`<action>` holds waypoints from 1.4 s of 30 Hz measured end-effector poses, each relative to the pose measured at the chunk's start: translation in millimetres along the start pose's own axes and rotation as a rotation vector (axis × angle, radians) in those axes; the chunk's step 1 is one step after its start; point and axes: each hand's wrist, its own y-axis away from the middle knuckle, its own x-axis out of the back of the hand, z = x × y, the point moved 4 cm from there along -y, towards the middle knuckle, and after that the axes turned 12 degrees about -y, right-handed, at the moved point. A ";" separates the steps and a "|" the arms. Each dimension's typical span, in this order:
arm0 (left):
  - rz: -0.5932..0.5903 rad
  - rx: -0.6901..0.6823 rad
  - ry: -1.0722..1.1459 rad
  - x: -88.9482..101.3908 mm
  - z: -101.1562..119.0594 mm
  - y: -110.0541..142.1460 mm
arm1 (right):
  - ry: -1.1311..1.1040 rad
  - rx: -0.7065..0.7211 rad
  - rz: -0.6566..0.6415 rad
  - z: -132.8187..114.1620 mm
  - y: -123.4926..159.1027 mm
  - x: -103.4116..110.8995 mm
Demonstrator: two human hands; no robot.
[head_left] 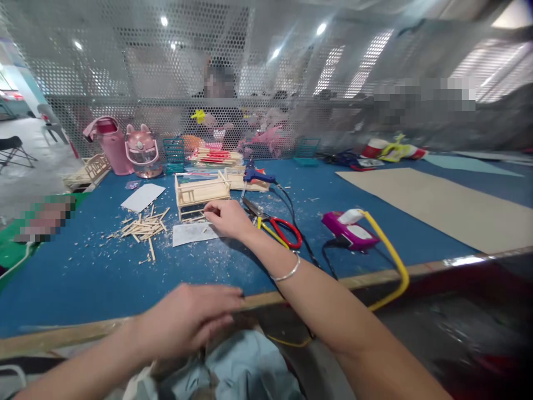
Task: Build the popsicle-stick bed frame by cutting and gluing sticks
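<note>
My right hand [230,218] reaches over the table, its thumb and fingers drawn together beside a small wooden stick model [202,193]. Whatever is in that pinch, if anything, is hidden. Beneath the fingertips lies a white paper strip [192,234] with a tiny wood bit on it. My left hand [191,318], slightly blurred, hovers at the table's front edge with fingers stretched out and nothing in them. A pile of short wooden sticks [145,225] lies left of the model. Close to my right wrist are red-handled scissors [287,233] and pliers with yellow handles [272,233].
A blue glue gun [258,175] stands behind my right hand, its cord trailing forward. A purple power socket [352,230] with a yellow cable sits at right. Pink bottles [110,147] line the back left before a perforated metal screen [137,72]. A cardboard sheet [428,203] covers the right side.
</note>
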 end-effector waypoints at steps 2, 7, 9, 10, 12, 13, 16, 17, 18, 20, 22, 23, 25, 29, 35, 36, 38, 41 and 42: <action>0.164 0.104 0.013 26.6 -30.7 -9.6 | -0.042 0.019 0.037 1.6 0.2 3.5; 0.456 0.543 -0.163 60.0 -124.2 -19.4 | -0.080 0.033 0.064 3.5 2.4 6.8; 0.507 0.697 -0.169 57.7 -155.4 -13.6 | -0.072 0.021 0.062 3.6 3.1 7.6; 0.538 0.759 -0.184 55.3 -167.5 -8.3 | -0.069 0.011 0.069 4.0 3.0 9.2; 0.550 0.803 -0.230 49.0 -183.4 2.4 | -0.058 -0.009 0.107 5.3 2.1 17.2; 0.518 0.790 -0.246 45.4 -187.9 6.5 | -0.046 -0.019 0.145 6.2 1.7 24.2; 0.461 0.769 -0.213 39.7 -193.0 16.1 | 0.067 -0.090 0.277 10.8 5.1 54.5; 0.451 0.774 -0.185 39.2 -192.9 17.5 | 0.145 -0.150 0.296 13.7 8.6 65.3; 0.439 0.781 -0.157 38.8 -192.2 17.7 | 0.256 -0.229 0.273 17.5 13.5 74.5; 0.415 0.787 -0.103 37.5 -189.5 15.1 | 0.508 -0.416 0.100 28.1 26.8 86.5; 0.394 0.780 -0.041 34.0 -186.0 10.3 | 0.645 -0.547 -0.085 39.0 42.6 92.1; 0.382 0.775 -0.002 31.2 -184.3 7.5 | 0.663 -0.553 -0.153 42.6 48.9 92.5; 0.356 0.763 0.073 24.6 -181.2 2.2 | 0.635 -0.524 -0.247 47.0 57.5 90.0; 0.346 0.757 0.113 16.4 -177.8 -3.4 | 0.551 -0.547 -0.286 48.4 61.7 83.9; 0.329 0.754 0.120 13.5 -180.7 -0.9 | 0.450 -0.602 -0.219 49.2 62.1 81.8; 0.322 0.752 0.125 13.1 -181.3 -0.3 | 0.448 -0.599 -0.184 49.2 63.2 84.6; 0.315 0.749 0.133 12.6 -182.2 0.4 | 0.481 -0.574 -0.091 45.5 66.5 93.8; 0.316 0.747 0.132 13.1 -182.9 0.7 | 0.541 -0.483 0.002 26.4 76.6 105.7; 0.317 0.748 0.128 13.8 -183.2 0.9 | 0.520 -0.436 -0.008 16.6 81.6 105.6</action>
